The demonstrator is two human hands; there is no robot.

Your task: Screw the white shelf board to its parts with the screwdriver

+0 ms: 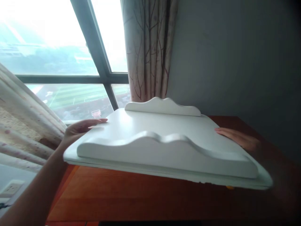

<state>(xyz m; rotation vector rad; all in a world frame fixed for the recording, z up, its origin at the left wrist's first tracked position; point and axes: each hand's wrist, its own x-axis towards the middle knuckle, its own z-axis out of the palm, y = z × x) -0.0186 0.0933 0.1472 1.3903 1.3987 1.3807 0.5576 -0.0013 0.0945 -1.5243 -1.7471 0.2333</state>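
A white board (162,124) with a wavy raised rail along its near edge and another along its far edge spans the middle of the view, above a reddish-brown wooden table. My left hand (81,128) grips its left edge, fingers on the top surface. On the opposite side, my right hand (240,139) holds the right edge, its fingertips on top. The underside of the board and what is under it are mostly hidden. Its near edge looks chipped at one spot.
The wooden table (122,197) extends below and to the right. Behind it are a patterned curtain (150,47), a grey wall (230,56) and a window with a dark frame (94,37). Another curtain hangs at left, above a wall socket (13,188). A small yellow thing shows under the board.
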